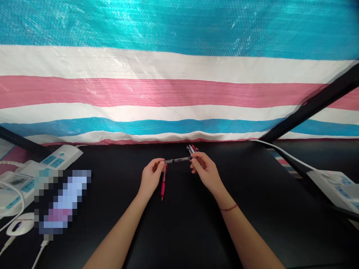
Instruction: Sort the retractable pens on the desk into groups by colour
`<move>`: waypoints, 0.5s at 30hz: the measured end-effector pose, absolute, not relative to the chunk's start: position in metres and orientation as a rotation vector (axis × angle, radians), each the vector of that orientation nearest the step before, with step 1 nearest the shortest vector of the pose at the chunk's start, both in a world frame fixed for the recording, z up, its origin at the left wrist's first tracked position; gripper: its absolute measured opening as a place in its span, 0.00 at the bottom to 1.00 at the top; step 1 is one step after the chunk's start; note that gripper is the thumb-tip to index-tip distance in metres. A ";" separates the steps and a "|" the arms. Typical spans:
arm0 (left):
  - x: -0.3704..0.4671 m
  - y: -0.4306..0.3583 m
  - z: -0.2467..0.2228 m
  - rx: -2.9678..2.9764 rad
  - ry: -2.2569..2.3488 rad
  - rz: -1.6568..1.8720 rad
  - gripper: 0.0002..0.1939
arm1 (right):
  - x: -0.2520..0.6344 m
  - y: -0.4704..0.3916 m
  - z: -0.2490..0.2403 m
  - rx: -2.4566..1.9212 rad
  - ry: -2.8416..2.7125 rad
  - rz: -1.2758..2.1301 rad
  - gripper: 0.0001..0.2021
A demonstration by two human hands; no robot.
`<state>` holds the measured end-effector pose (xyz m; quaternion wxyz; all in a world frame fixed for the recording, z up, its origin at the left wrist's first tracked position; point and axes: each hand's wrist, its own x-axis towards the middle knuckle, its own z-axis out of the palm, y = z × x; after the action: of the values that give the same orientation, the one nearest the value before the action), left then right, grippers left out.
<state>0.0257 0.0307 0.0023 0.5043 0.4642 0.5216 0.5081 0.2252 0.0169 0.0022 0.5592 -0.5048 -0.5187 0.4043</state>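
Between my two hands a clear-barrelled pen with dark parts (179, 160) is stretched level above the black table. My left hand (152, 175) pinches its left end, while my right hand (205, 170) grips the right end with thumb and fingers. A red pen (163, 185) slants downward beside my left fingertips, its tip toward me; whether those fingers touch it I cannot tell. Just beyond my right hand lie several pens (192, 148), red, white and dark, partly hidden by the fingers.
White power strips stand at the left (60, 157) and right (332, 186), with white cables. At left lie a blurred-out device (67, 201) and a white mouse-like object (21, 224). A striped sheet (179, 93) hangs behind the black table (179, 231); a dark bar (311, 102) slants at right.
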 end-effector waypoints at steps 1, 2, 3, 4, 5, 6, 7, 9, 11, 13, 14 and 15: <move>0.026 0.030 0.003 1.145 1.275 1.229 0.20 | 0.224 0.017 0.003 -1.203 -1.200 0.946 0.17; 0.026 0.030 0.004 1.160 1.283 1.237 0.19 | 0.223 0.016 0.004 -1.221 -1.174 0.946 0.18; 0.026 0.029 0.005 1.168 1.285 1.246 0.19 | 0.222 0.015 0.005 -1.246 -1.152 0.953 0.18; 0.026 0.029 0.006 1.175 1.287 1.254 0.19 | 0.221 0.015 0.006 -1.270 -1.139 0.962 0.17; 0.026 0.029 0.007 1.182 1.288 1.258 0.19 | 0.220 0.014 0.007 -1.288 -1.133 0.971 0.17; 0.026 0.029 0.008 1.187 1.290 1.260 0.19 | 0.220 0.013 0.008 -1.295 -1.135 0.974 0.17; 0.026 0.028 0.008 1.189 1.293 1.260 0.18 | 0.220 0.013 0.009 -1.290 -1.144 0.971 0.17; 0.026 0.029 0.008 1.178 1.293 1.258 0.19 | 0.220 0.012 0.010 -1.259 -1.161 0.946 0.17; 0.026 0.029 0.007 1.157 1.279 1.267 0.19 | 0.219 0.012 0.010 -1.239 -1.161 0.929 0.17; 0.026 0.030 0.006 1.147 1.264 1.283 0.20 | 0.219 0.012 0.010 -1.254 -1.146 0.942 0.18; 0.026 0.030 0.005 1.148 1.258 1.292 0.20 | 0.219 0.012 0.010 -1.271 -1.142 0.955 0.18; 0.025 0.031 0.004 1.151 1.256 1.298 0.19 | 0.219 0.013 0.009 -1.290 -1.146 0.966 0.18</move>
<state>0.0253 0.0308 0.0039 0.4792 0.4718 0.5147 0.5318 0.2194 0.0127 0.0094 0.5496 -0.5451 -0.4840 0.4082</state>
